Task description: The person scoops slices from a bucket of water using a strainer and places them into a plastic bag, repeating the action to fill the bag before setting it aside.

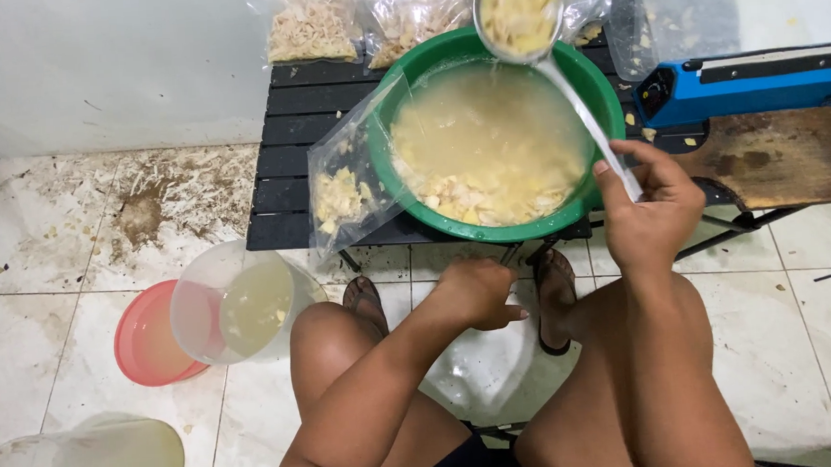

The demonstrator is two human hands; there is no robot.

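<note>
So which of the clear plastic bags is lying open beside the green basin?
The bag at the green basin's left rim, mouth propped open, holding a few pale pieces. The other bags sit at the table's far edge, packed full.

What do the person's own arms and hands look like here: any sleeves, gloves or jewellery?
Both arms are bare to the frame edge, with no sleeves showing. The left hand and right hand are ungloved, and no ring, watch or bracelet can be seen.

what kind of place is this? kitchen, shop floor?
Likely a small home food-packing setup on a tiled floor, not a proper kitchen. Cues: a green basin of pale food pieces in liquid on a low black slatted table, filled clear plastic bags behind it, and a blue bag sealer.
</note>
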